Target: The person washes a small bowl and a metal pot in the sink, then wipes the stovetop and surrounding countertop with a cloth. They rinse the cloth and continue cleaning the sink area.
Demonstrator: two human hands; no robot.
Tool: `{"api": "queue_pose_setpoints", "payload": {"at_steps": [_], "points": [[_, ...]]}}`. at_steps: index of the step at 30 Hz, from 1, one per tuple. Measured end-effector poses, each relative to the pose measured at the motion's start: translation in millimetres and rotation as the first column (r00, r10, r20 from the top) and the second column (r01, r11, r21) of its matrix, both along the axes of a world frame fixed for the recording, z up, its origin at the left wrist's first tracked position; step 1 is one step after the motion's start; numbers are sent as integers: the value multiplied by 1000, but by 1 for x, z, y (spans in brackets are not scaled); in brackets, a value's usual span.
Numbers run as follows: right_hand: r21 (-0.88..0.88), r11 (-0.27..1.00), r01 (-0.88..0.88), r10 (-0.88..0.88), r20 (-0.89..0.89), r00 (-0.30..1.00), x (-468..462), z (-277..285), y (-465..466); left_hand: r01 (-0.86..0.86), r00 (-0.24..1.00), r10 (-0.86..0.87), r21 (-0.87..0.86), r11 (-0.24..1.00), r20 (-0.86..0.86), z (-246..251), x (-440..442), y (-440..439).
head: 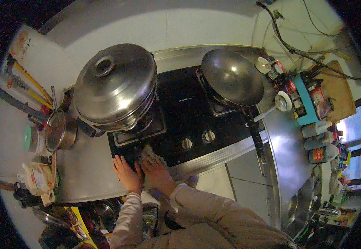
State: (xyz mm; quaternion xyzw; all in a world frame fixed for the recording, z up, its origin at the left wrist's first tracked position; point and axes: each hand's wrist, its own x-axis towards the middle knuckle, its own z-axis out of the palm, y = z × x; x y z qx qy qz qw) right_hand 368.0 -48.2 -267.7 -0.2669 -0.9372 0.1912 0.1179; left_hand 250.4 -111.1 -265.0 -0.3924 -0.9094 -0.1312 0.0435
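Observation:
My left hand (127,175) rests with fingers apart at the left front corner of the black glass gas hob (180,115). Close beside it, my right hand (156,170) presses a greyish cloth (149,153) onto the hob's front left part. Behind both hands a large lidded steel pot (116,90) sits on the left burner. A dark wok (233,77) is on the right burner, its black handle (255,133) reaching forward over the hob's edge. Two control knobs (209,136) are to the right of my hands.
At the left stand a small saucepan (60,130) and a plastic bag (39,180). A white ladle (267,113), a turquoise box (304,99) and several bottles (318,141) line the right-hand counter. A sink (301,205) lies at the lower right.

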Motion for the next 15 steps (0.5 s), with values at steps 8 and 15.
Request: {"api": "queue_pose_setpoints", "payload": {"at_steps": [8,15], "points": [[-94,967,-238,240,9,971,104,-15,79,-19,999,18,46,999,39,1,1,1],[2,995,-96,96,-63,993,218,5,164,1,1000,-1,21,1000,8,4,5,0]]}}
